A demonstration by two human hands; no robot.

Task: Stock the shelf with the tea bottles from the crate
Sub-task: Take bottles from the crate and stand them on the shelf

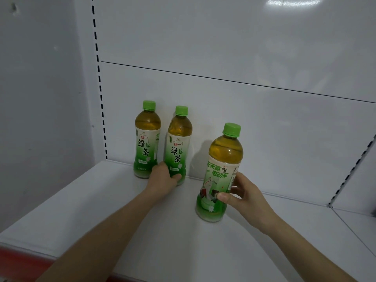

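Three green-capped tea bottles stand upright on the white shelf. The left bottle and the middle bottle stand at the back panel, close together. My left hand grips the base of the middle bottle, thumb on its front. A third bottle stands further forward and to the right. My right hand holds its lower half, thumb on the label and fingers behind. The crate is out of view.
A white back panel closes the shelf behind the bottles. A slotted upright runs down the left, another on the right. A red strip edges the shelf front.
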